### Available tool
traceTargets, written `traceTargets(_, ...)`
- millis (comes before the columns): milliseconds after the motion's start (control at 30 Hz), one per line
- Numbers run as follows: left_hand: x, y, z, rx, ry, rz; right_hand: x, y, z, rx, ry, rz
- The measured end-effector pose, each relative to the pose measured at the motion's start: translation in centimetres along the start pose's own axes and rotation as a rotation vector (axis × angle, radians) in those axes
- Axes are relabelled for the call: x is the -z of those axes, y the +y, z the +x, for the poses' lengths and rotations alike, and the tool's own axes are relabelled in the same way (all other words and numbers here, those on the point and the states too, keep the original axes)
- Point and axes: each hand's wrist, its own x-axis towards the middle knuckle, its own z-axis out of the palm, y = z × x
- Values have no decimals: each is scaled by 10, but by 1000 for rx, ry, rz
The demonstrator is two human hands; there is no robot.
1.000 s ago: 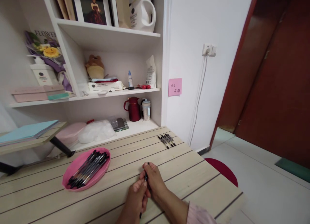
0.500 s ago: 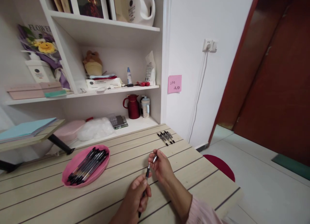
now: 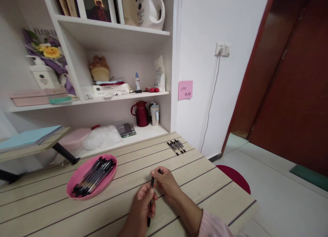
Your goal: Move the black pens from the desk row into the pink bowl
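Note:
My left hand (image 3: 143,203) is closed around a black pen (image 3: 149,221), its lower end poking out below the fist. My right hand (image 3: 166,182) pinches at the pen's upper end with thumb and forefinger. A small black-ended pen part (image 3: 160,171) sticks out from between the right fingers; most of it is hidden. Left of the hands, a pink oval tray (image 3: 69,182) holds several dark pens (image 3: 94,175). Further back on the right, several short black-and-clear pen pieces (image 3: 176,147) lie in a row on the table.
The striped wooden table (image 3: 123,189) ends on the right, near a red round stool (image 3: 234,177). A small raised stand (image 3: 43,144) with papers is at the left. Behind, white shelves hold a red jug (image 3: 141,114), a cup (image 3: 154,114) and bottles.
My right hand has come down and left onto the pen's upper end, closing the gap to its exposed tip. My left hand still grips the pen.

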Motion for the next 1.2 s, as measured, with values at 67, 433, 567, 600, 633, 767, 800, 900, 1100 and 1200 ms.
traceTargets(67,1,-1,3,4,17,18,-1,0,-1,37,0,-41)
traceTargets(433,2,-3,3,32,-4,-32,-1,-4,-4,-104,-26,55)
traceTargets(567,0,-1,0,16,-1,9,-2,-4,-4,-34,9,-13)
traceTargets(600,0,-1,0,15,-2,21,-1,-4,-3,-21,10,-31)
traceTargets(633,0,-2,0,13,4,33,-1,-3,-2,-17,12,-43)
traceTargets(767,2,-3,3,25,28,56,2,1,0,-13,-1,-35)
traceTargets(800,2,-3,3,30,29,53,2,1,0,-13,-15,-22)
traceTargets(900,1,-2,2,43,28,30,2,2,0,-37,-21,-14)
traceTargets(1100,-2,0,-1,36,30,4,3,1,-1,-43,-46,-24)
traceTargets(1200,0,-1,-1,30,16,-4,2,2,-2,-96,-93,37)
